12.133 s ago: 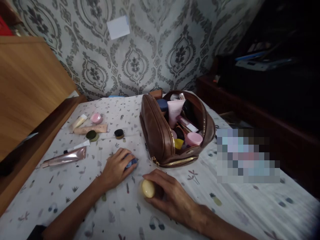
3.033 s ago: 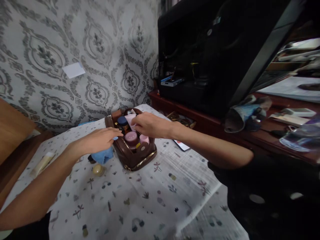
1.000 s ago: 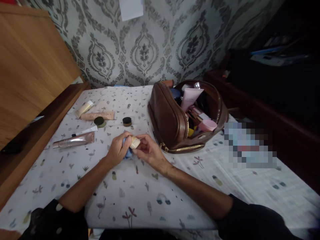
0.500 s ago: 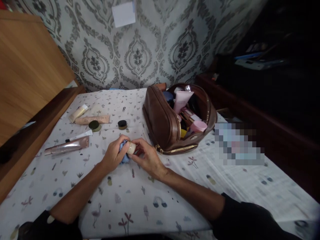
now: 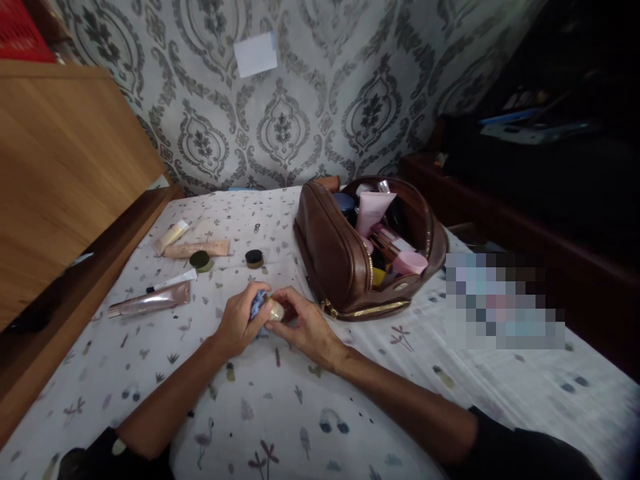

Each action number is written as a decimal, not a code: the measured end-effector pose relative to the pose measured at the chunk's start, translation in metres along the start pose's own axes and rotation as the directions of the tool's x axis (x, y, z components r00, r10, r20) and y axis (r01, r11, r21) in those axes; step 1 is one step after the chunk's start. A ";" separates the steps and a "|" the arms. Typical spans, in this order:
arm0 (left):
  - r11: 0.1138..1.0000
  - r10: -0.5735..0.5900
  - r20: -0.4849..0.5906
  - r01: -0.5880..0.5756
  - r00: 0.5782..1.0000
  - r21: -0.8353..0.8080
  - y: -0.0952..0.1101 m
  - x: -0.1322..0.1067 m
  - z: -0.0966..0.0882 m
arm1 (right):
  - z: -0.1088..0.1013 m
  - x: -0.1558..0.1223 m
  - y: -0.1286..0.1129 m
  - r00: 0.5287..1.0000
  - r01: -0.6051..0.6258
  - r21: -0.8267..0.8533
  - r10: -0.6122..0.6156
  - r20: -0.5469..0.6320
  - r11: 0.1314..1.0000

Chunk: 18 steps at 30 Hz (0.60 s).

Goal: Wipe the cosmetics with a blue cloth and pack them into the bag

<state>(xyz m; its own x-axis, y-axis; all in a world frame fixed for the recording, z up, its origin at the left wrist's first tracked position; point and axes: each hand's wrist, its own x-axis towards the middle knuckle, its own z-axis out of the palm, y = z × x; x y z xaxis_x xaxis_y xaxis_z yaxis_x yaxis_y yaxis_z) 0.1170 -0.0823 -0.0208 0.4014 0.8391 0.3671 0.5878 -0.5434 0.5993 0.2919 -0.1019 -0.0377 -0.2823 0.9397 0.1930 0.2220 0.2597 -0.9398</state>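
Note:
My left hand [image 5: 239, 323] is closed around a bunched blue cloth [image 5: 257, 304] and presses it against a small cream jar [image 5: 275, 311]. My right hand [image 5: 303, 324] pinches that jar from the right side. Both hands meet low over the patterned white sheet [image 5: 280, 413], just left of an open brown leather cosmetics bag [image 5: 336, 260]. The bag is packed with tubes and jars, among them a pink tube [image 5: 372, 209] and a pink jar [image 5: 411, 263].
Left of my hands lie a rose-gold tube [image 5: 149, 301], a white-tipped pencil [image 5: 173, 281], a beige tube [image 5: 196, 249], a cream tube [image 5: 171, 235] and two small dark jars [image 5: 202, 261] [image 5: 255, 257]. A wooden board [image 5: 60, 167] rises at left; dark furniture [image 5: 530, 173] runs along the right.
My hands stay together on the cream jar and the blue cloth, with the jar turned slightly between the fingers. The view has shifted a little; nothing else on the sheet has moved.

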 end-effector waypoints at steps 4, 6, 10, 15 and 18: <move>1.000 -0.007 -0.032 0.008 0.999 0.027 -0.003 0.002 0.000 | 0.001 0.000 0.002 0.999 0.046 -0.128 -0.047 -0.004 0.991; 0.994 -0.025 -0.072 0.032 0.997 0.102 -0.009 0.005 -0.004 | 0.001 0.001 0.003 0.998 0.061 -0.158 -0.064 -0.012 0.986; 0.915 -0.071 -0.212 0.149 0.975 0.375 -0.035 0.016 -0.025 | 0.001 0.001 0.005 0.998 0.040 -0.189 -0.050 -0.045 0.981; 0.654 -0.256 -0.306 0.397 0.917 0.644 -0.073 0.026 -0.051 | 0.001 0.002 0.007 0.998 -0.021 -0.217 0.007 -0.068 0.976; 0.621 -0.343 -0.300 0.454 0.890 0.639 -0.088 0.028 -0.054 | 0.000 0.003 0.011 0.995 0.016 -0.230 -0.039 -0.093 0.973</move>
<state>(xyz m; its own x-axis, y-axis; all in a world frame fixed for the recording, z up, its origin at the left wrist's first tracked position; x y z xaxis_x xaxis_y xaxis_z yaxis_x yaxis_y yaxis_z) 0.0386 -0.0094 -0.0249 -0.0550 0.9405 0.3352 0.9960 0.0281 0.0847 0.2929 -0.0959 -0.0473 -0.2024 0.9456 0.2546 0.4262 0.3191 -0.8465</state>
